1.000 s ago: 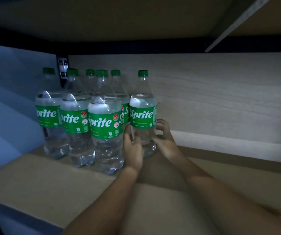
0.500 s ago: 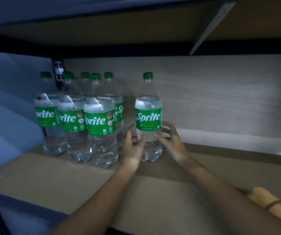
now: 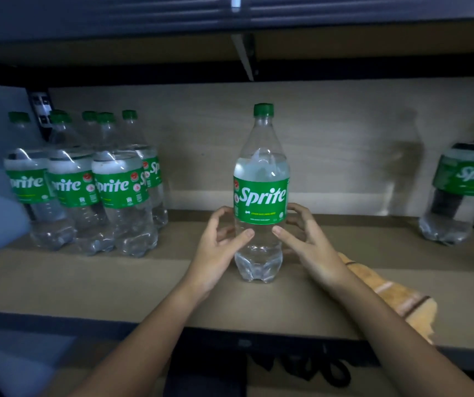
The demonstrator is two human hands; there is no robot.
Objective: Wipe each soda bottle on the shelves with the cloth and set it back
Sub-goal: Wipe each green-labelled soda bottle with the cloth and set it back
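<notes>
Dim light covers a tan shelf [image 3: 86,282] with a pale wood-grain back panel [image 3: 330,133] and another shelf board overhead. At its middle stands one Sprite bottle [image 3: 261,193], upright, green cap on, label facing the camera, its base on the shelf board well forward of the panel. The left hand [image 3: 218,247] and right hand [image 3: 306,242] sit on either side of its lower half, fingers curled part way round it; each thumb tip lies on the clear plastic just under the label. Whether the far fingers actually press the bottle or only cup it cannot be told (they are half hidden behind it), so the hold itself stays uncertain.

Just beside the right forearm, an orange-tan cloth [image 3: 402,305] with dark stripes lies on the shelf near its front edge, partly covered by the arm. Well to the left, a tight cluster of bottles [image 3: 86,184] stands upright against the side wall, labels forward. At the far right edge one more bottle [image 3: 465,181] stands apart, blurred.
</notes>
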